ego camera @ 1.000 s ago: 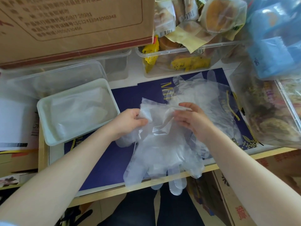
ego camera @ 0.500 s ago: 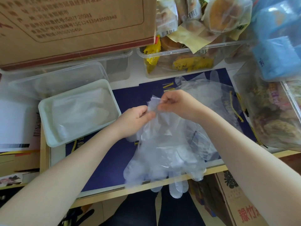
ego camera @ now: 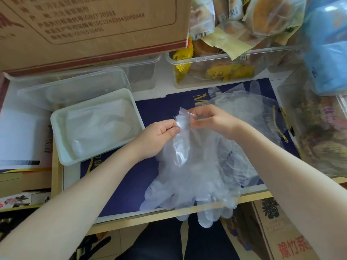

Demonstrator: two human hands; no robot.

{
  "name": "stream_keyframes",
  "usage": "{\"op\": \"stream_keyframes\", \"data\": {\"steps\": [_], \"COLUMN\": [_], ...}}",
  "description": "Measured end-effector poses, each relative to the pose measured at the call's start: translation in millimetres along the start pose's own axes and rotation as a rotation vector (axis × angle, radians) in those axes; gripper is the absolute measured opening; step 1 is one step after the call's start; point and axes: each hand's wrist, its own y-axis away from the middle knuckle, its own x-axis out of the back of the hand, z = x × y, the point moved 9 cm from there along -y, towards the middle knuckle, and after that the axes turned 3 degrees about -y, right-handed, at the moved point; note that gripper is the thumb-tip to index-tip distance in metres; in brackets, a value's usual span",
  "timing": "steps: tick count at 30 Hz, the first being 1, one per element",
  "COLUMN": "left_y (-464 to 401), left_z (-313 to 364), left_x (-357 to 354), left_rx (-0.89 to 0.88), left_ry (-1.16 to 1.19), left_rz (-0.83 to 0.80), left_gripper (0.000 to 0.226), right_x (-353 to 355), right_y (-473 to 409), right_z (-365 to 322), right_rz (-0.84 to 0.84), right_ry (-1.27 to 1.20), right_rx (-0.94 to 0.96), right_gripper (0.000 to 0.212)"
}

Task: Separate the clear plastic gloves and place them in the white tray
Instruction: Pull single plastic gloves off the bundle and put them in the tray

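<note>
The gloves (ego camera: pixel 189 175) formed a clear, clinging stack held up by the cuff edge at the centre of the view. The long axis ran from the cuffs, at the hands, down toward the person, with the fingertips draped over the near edge of the tabletop (ego camera: pixel 169 215). The left hand (ego camera: pixel 159 136) pinched the cuff edge from the left, thumb and fingers closed on the film. The right hand (ego camera: pixel 210 120) pinched the same edge from the right and slightly farther from the person, fingers curled on the top layers. The two hands sat just beside each other, the fanned cuff corners showing between them.

The tray (ego camera: pixel 56 128) lay to the left of the stack, near the left hand, with clear film already inside. The left hand was judged the nearer for any transfer. It could not be told how many layers each hand held. The step in hand was judged to be peeling one glove off the stack. The film would likely cling, so more than one glove might come away.

More loose gloves lay on the blue sheet (ego camera: pixel 155 109) behind the right hand.
</note>
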Motion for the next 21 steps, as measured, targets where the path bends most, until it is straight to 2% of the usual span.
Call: {"op": "stream_keyframes", "data": {"steps": [5,7,11,15,16,18,21], "left_y": [3,5,13,13,13,14,23], "left_z": [9,10,8,-6,-10,-18,-32], "left_x": [-2,-1,10,4,1,0,-1], "left_rx": [-0.055,-0.044,-0.019,0.126,0.155,0.169,0.229], "left_ry": [0.028,0.098,0.182,0.033,-0.017,-0.095,-0.155], "left_rz": [-0.007,0.003,0.102,0.04,0.015,-0.019,-0.083], "left_gripper": [0.019,0.011,0.026,0.043,0.039,0.011,0.02], "right_x": [-6,-3,11,15,14,14,18], "right_y": [6,6,8,12,13,17,22], "right_z": [-11,-14,-20,-28,-30,-33,-34], "right_rz": [-0.07,-0.016,0.166,0.261,0.266,0.276,0.296], "right_ry": [-0.057,-0.006,0.226,0.382,0.416,0.449,0.428], "right_rx": [0.021,0.047,0.117,0.193,0.21,0.249,0.267], "right_gripper": [0.006,0.007,0.015,0.01,0.011,0.012,0.009]}}
